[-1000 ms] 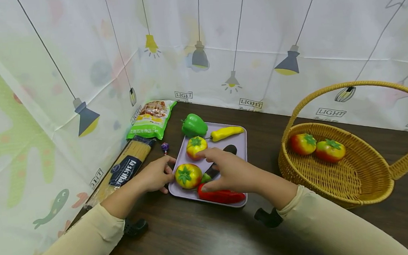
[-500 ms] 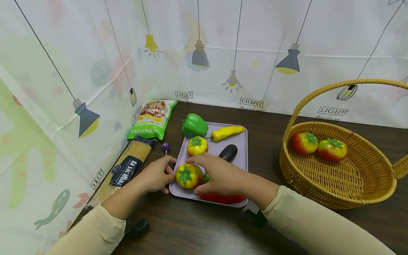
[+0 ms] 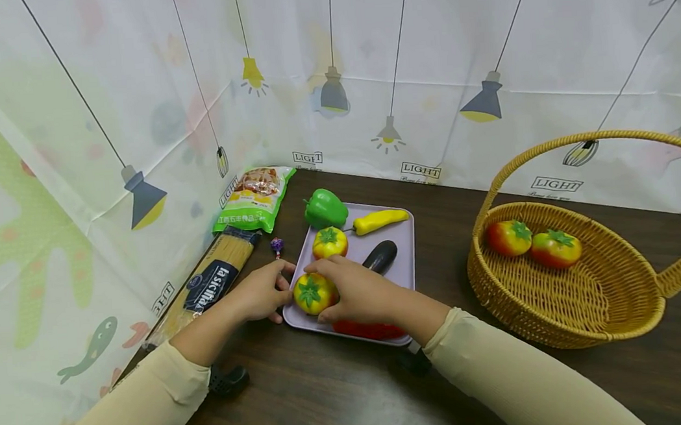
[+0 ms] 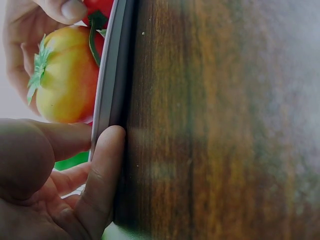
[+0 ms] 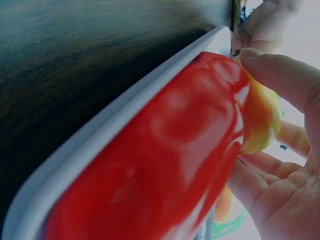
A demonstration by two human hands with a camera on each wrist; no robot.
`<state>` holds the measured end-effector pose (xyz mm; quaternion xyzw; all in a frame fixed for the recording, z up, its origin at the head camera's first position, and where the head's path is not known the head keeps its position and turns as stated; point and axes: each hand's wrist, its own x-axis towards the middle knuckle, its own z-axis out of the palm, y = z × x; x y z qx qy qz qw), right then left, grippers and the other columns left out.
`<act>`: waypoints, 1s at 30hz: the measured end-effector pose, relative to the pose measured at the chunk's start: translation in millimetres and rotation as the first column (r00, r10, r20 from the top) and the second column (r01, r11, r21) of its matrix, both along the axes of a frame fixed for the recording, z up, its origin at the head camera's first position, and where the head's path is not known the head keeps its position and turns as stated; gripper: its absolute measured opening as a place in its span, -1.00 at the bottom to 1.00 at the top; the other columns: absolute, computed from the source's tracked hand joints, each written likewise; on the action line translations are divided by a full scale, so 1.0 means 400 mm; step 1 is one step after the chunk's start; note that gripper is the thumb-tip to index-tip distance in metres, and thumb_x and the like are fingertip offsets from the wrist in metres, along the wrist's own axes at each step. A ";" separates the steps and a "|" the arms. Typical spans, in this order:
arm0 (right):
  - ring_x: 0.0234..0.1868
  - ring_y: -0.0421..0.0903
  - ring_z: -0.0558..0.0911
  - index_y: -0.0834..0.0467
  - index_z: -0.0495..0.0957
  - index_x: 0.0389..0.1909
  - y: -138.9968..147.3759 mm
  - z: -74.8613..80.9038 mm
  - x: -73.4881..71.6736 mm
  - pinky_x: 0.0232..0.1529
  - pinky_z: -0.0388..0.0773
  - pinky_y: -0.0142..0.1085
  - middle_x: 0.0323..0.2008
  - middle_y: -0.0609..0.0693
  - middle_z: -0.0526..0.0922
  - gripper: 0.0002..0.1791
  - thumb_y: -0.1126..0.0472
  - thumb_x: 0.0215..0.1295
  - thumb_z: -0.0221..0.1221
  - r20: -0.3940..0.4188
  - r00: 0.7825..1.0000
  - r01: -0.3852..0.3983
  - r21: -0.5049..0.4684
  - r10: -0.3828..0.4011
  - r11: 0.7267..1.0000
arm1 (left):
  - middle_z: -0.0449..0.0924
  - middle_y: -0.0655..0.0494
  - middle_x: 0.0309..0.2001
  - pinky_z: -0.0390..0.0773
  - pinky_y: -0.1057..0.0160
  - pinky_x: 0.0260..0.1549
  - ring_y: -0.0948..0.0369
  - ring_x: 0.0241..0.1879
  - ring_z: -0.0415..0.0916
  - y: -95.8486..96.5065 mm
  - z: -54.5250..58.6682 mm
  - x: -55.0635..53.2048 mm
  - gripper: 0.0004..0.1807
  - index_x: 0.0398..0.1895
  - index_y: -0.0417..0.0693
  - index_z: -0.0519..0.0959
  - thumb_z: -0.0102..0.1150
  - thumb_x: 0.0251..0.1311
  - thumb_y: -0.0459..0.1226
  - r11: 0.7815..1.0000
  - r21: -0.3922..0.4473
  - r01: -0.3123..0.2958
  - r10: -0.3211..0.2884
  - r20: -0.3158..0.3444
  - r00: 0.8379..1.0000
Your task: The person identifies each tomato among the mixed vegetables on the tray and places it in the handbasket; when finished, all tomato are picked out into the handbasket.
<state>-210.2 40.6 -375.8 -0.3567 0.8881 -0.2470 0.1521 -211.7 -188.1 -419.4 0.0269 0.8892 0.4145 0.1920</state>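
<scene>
- Head view: the right hand is gripping a yellow-red tomato.
- The left hand is pinching the tray by its rim.
- A red pepper is lying alongside.

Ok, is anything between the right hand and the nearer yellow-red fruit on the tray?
Nothing visible is: the right hand curves around the nearer fruit, while the red pepper lies beside it, not between.

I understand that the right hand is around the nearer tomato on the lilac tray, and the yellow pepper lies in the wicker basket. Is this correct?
Not fully: the head view shows the yellow pepper on the lilac tray, not in the wicker basket. The right hand is indeed around the nearer tomato.
</scene>
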 end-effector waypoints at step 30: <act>0.12 -0.14 0.49 -0.02 0.34 0.46 0.027 0.039 0.007 0.18 0.53 -0.23 0.27 -0.01 0.47 -0.15 0.06 0.17 0.50 -0.029 0.999 0.031 -0.040 -0.032 0.999 | 0.52 -0.06 -0.20 0.70 0.18 -0.56 0.06 -0.50 0.58 -0.001 0.002 0.003 -0.46 0.39 -0.06 0.36 0.21 0.38 -0.39 1.000 -0.001 0.013 -0.013 -0.024 1.000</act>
